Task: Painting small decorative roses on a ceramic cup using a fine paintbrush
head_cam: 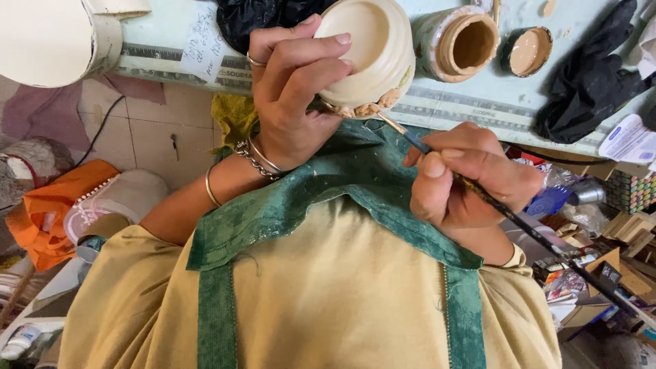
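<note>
Ceramic bowl (372,55) sits tilted in the left hand (290,96), above the counter (471,102) near edge; it looks fragile, best gripped around its rim. Right hand (465,178) pinches a thin paintbrush (519,222), tip touching the bowl's lower decoration.

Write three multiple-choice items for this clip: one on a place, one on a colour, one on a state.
1. Where does the brush tip touch?
A. the bowl's lower edge
B. the open jar's mouth
C. the black glove

2. What colour is the cloth trim under the hands?
A. orange
B. green
C. white

3. How is the jar on the table?
A. capped
B. tipped over
C. open, lid beside it

Answers:
A, the brush in the right hand meets the rim of the bowl held by the left hand.
B, the trim is green.
C, the jar gapes, lid alongside.
</note>
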